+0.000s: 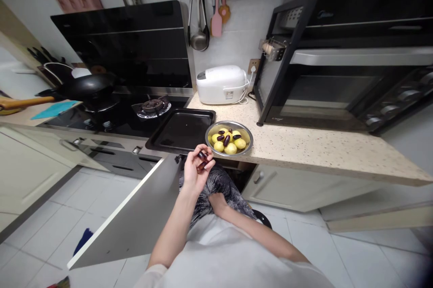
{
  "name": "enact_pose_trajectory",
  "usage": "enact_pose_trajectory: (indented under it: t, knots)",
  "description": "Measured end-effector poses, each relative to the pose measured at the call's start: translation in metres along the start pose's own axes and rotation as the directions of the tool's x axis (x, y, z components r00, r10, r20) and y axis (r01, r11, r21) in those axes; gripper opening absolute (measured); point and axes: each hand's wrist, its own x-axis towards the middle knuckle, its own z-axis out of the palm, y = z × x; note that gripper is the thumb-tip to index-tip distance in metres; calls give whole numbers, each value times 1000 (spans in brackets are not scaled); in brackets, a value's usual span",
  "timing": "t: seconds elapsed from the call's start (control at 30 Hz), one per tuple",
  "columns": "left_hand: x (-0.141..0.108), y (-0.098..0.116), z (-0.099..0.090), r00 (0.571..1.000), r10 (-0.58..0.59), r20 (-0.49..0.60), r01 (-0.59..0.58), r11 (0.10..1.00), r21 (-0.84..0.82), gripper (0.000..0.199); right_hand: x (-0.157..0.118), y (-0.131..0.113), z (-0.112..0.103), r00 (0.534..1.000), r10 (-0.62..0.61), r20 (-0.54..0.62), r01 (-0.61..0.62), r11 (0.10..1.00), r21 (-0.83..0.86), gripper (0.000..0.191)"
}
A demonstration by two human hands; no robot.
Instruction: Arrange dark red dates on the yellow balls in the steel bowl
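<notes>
Several small dark purple, oval pieces rest in my left hand (199, 164), its fingers curled around them, in front of a black tray. My right hand (217, 201) hangs low over my lap, against patterned dark trousers, and its fingers are hidden. A round metal bowl (249, 144) stands at the counter's front edge, just beyond and right of my left hand. It holds several yellow round pieces (230, 148) with dark oval pieces (227, 140) on top. The black rectangular tray (182, 130) lies left of the bowl, partly over the hob.
An open cabinet door (135, 216) juts out at my left. The hob's bare burner (152, 106) and a black wok (89, 85) are at the back left. A white appliance (223, 85) stands behind the bowl, with an oven (324, 94) on the right.
</notes>
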Motion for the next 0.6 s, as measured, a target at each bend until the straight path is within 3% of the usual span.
enact_pose_trajectory:
  t: [0.17,0.37,0.47,0.6]
  knots:
    - [4,-1,-2,999,-5,-32,4,1000,-15,7,-7,9,-3,996,76,36,-79,992,100,39]
    - [4,-1,-2,999,-29,-33,28,999,-26,6,-19,13,-16,988,81,-130,-38,953,302,35]
    - [5,2,-2,998,-18,-58,17,1000,-15,5,-31,17,-38,953,64,-296,67,909,412,13]
    - [7,3,-3,997,-6,-82,5,1000,-21,5,-64,24,-84,885,39,-465,230,831,507,16]
